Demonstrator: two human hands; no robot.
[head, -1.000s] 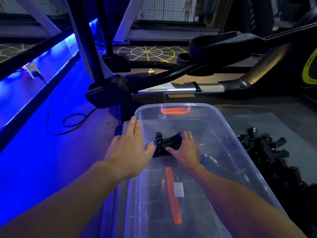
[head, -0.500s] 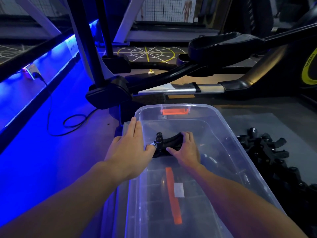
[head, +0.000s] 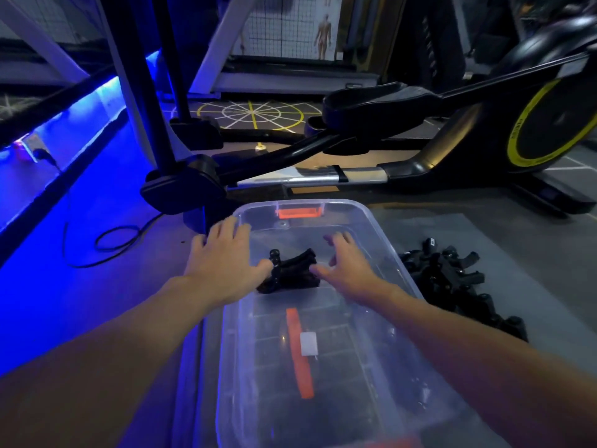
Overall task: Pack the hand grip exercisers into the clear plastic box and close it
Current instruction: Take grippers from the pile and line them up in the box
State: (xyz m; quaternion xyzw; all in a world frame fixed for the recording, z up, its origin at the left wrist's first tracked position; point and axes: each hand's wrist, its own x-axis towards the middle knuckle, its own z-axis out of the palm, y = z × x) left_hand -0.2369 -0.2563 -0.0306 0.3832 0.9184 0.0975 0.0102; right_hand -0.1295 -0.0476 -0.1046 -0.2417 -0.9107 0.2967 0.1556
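A clear plastic box (head: pixel 371 221) stands open on the floor in front of me. One black hand grip exerciser (head: pixel 292 271) lies inside it near the far end. My left hand (head: pixel 226 257) rests over the box's left rim, fingers spread, its thumb touching the exerciser's left end. My right hand (head: pixel 347 263) hovers inside the box just right of the exerciser, fingers apart and holding nothing. A pile of black hand grip exercisers (head: pixel 452 279) lies on the floor to the right of the box.
An orange latch (head: pixel 298 212) sits on the box's far rim, and an orange strip (head: pixel 298 350) with a white label shows through its bottom. An elliptical trainer (head: pixel 355 147) stands just beyond the box. A black cable (head: pixel 106 240) loops on the blue-lit floor at left.
My right hand has let go of the exerciser and spread its fingers, moving slightly right. The exerciser now lies on the box bottom. My left hand stays on the rim.
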